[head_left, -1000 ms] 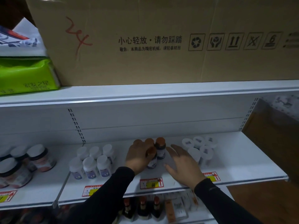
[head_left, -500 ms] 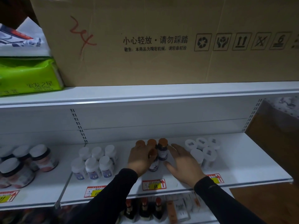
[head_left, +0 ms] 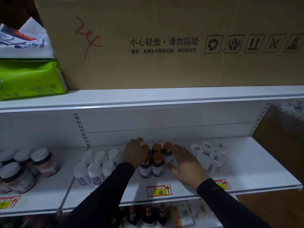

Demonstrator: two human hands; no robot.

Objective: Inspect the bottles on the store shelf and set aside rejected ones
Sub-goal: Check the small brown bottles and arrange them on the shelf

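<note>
Several small dark bottles with orange caps stand in a tight cluster on the white shelf. My left hand lies against the left side of the cluster, fingers reaching toward the back, partly covering the left bottles. My right hand is spread with straight fingers against the cluster's right side, touching the rightmost bottle. Neither hand lifts a bottle.
White-capped bottles stand left of the cluster, clear white-lidded containers to the right, larger jars at far left. A big cardboard box and green tissue pack sit on the upper shelf. A price tag marks the shelf's front edge.
My left hand has slid left and back off the front bottles, uncovering more of the cluster. My right hand has closed in against the cluster's right side.
</note>
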